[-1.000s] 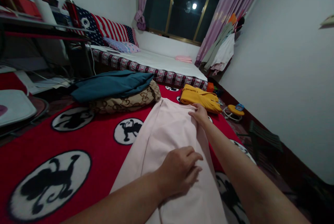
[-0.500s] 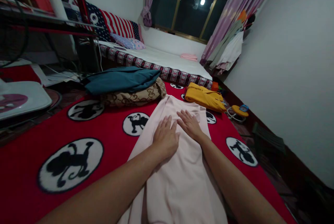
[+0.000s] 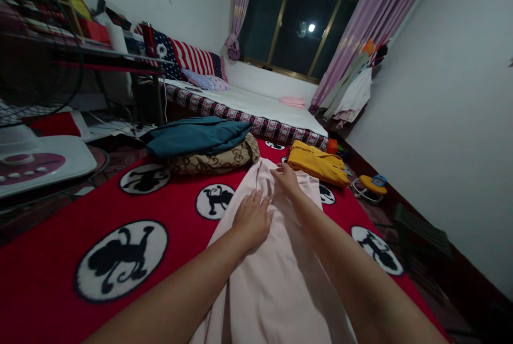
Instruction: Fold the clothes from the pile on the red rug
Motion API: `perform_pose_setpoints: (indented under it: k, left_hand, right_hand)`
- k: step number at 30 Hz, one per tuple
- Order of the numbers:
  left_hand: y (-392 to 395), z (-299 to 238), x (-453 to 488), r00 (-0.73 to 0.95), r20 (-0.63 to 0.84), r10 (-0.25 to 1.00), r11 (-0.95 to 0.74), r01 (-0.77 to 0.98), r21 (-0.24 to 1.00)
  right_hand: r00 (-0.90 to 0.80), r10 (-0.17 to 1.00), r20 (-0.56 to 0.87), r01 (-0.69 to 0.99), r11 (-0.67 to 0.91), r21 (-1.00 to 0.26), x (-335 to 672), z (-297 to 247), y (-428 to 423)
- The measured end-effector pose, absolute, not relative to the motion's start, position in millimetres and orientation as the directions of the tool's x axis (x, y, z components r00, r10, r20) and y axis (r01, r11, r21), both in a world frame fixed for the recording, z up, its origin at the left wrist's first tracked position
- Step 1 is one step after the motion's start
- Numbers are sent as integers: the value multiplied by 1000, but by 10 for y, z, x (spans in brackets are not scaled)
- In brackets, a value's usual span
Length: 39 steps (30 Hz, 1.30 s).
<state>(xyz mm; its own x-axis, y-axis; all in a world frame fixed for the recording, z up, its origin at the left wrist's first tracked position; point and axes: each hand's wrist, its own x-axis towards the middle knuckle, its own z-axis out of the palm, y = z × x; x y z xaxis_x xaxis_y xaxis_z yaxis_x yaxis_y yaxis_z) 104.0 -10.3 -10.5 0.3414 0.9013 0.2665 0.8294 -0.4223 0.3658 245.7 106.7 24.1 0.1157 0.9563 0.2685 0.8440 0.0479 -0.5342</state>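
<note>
A pale pink garment (image 3: 276, 274) lies stretched out lengthwise on a red blanket (image 3: 168, 216) printed with black-and-white animal circles. My left hand (image 3: 251, 219) rests flat on the garment's left side, fingers spread, holding nothing. Farther up, near the garment's far end, my right hand (image 3: 285, 179) lies open on the cloth with its fingers extended. Just beyond it sits a folded yellow garment (image 3: 316, 162).
A teal folded cloth (image 3: 196, 135) lies on a brown patterned cushion (image 3: 216, 159) at the blanket's far left. Behind are a low bed (image 3: 256, 106) with pillows, a dark window with purple curtains, hanging clothes (image 3: 348, 90), a fan base (image 3: 40, 157) at left, and a white wall at right.
My right hand slid from the garment's right edge toward its middle, then up toward the far end. My left hand moved forward and flattened on the cloth.
</note>
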Motion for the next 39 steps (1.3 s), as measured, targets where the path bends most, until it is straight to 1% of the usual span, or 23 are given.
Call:
perform_pose_setpoints:
  k: [3,7,10,13,18,23,26,29,34,39]
  left_hand:
    - [-100,-114,1021,354,291,889,-446,815,370]
    - [-118,-108,1038,344,300,890,-443,811,382]
    - [-128,-110,1056,326,296,898,-427,809,403]
    - [-128,-124,1062,322,295,899,-425,803,418]
    - [-131,-137,1063,312,307,899,-422,800,425]
    - [-131,-130,1065,305,303,903,-415,802,429]
    - [-133,-132,1068,306,306,901,-420,793,441]
    - [-143,-128,1074,291,325,900,-418,785,457]
    - [-158,-103,1084,204,322,924,-349,795,496]
    - [-160,-101,1087,172,348,922,-338,797,500]
  right_hand:
    - [162,949,272,790,41,-612,2396,83,1227]
    - [188,947,261,746,35,-665,2391,25,1412]
    - [167,955,245,722,51,-690,2369,128,1593]
    - [97,971,216,711,85,-698,2337,275,1771]
    - [-32,997,76,721,76,-689,2375,466,1925]
    - [-77,994,-75,739,6,-674,2406,483,1893]
    - [-58,993,-103,733,-27,-679,2421,431,1879]
    - [1,996,-93,727,-64,-684,2454,360,1907]
    - [97,992,-75,739,-122,-662,2497,226,1947]
    - [117,990,-74,759,-137,-637,2496,251,1931]
